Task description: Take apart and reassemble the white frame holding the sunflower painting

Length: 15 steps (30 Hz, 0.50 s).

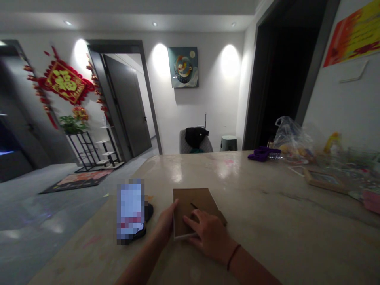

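A brown cardboard-backed picture frame point(192, 200) is lying flat, backing upward, its thin pale edge showing, on a stone tabletop point(276, 221).

Pixelated phone screen point(130, 209), its content unreadable

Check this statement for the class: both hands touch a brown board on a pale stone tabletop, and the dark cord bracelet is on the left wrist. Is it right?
Not quite: the dark cord bracelet is on the right wrist, not the left, as the head view shows. The rest stands: the left hand and right hand both touch the brown board on the pale stone tabletop.
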Each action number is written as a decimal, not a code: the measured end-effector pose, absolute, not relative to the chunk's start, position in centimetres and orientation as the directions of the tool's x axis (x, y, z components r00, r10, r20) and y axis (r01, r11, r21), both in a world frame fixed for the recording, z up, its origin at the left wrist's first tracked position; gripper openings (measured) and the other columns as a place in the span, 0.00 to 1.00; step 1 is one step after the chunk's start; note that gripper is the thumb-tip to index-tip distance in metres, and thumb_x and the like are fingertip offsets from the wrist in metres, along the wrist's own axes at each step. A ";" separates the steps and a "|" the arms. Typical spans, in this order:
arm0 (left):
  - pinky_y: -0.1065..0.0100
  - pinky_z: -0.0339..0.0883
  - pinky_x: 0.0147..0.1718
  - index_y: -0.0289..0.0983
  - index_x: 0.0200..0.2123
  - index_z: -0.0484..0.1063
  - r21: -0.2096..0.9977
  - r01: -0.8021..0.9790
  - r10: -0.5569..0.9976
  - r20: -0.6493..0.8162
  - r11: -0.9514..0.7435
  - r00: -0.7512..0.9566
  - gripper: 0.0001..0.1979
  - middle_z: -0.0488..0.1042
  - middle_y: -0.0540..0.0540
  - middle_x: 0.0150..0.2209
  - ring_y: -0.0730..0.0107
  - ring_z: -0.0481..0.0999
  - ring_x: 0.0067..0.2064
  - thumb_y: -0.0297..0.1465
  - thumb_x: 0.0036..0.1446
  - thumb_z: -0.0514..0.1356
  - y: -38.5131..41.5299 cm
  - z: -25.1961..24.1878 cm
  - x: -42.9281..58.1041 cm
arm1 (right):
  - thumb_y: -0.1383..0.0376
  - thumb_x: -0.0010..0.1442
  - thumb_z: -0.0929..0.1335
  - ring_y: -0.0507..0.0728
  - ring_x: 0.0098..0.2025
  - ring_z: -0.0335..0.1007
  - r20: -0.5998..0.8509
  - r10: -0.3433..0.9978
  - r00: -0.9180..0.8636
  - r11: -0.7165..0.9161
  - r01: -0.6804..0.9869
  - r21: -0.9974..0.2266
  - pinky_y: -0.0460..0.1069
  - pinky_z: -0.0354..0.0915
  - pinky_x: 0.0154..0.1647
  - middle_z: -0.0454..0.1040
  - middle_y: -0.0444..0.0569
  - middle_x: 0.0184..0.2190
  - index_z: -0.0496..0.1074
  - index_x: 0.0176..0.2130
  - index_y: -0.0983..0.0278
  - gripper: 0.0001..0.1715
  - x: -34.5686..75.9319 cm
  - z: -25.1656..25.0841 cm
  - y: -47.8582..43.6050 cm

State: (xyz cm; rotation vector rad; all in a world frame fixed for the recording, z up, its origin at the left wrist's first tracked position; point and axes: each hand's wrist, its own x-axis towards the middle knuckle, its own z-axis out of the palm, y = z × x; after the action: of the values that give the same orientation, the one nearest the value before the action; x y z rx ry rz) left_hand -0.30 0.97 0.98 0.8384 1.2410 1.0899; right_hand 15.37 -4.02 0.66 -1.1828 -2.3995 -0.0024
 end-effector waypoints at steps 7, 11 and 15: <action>0.69 0.66 0.29 0.34 0.25 0.72 0.962 0.216 0.984 -0.152 0.169 -0.093 0.12 0.77 0.44 0.28 0.64 0.75 0.31 0.37 0.47 0.56 2.3 -0.2 -1.6 | 0.62 0.52 0.67 0.54 0.42 0.67 0.427 0.829 -0.361 0.552 0.654 -0.518 0.47 0.62 0.44 0.70 0.48 0.41 0.72 0.40 0.60 0.14 16.1 0.6 -3.9; 0.71 0.61 0.19 0.34 0.23 0.70 0.904 0.400 0.986 -0.169 0.154 0.003 0.16 0.70 0.50 0.16 0.70 0.69 0.19 0.40 0.48 0.52 2.0 0.1 -1.5 | 0.66 0.49 0.68 0.56 0.42 0.66 0.504 0.853 -0.135 0.422 0.747 -0.514 0.51 0.62 0.45 0.70 0.50 0.38 0.72 0.38 0.62 0.12 16.9 0.4 -2.8; 0.74 0.54 0.13 0.35 0.20 0.65 0.855 0.481 0.974 -0.224 0.195 0.005 0.15 0.62 0.55 0.11 0.76 0.61 0.13 0.39 0.50 0.49 1.7 0.2 -1.2 | 0.64 0.49 0.68 0.62 0.51 0.59 0.533 0.841 -0.088 0.344 0.848 -0.402 0.58 0.56 0.52 0.66 0.55 0.48 0.68 0.47 0.64 0.24 17.7 -0.8 -1.5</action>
State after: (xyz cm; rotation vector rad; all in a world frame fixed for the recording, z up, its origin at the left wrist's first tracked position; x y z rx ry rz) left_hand -1.16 1.66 0.15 1.4114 1.6077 0.7211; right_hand 17.72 -1.52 -0.78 -1.4781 -1.9038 -0.0125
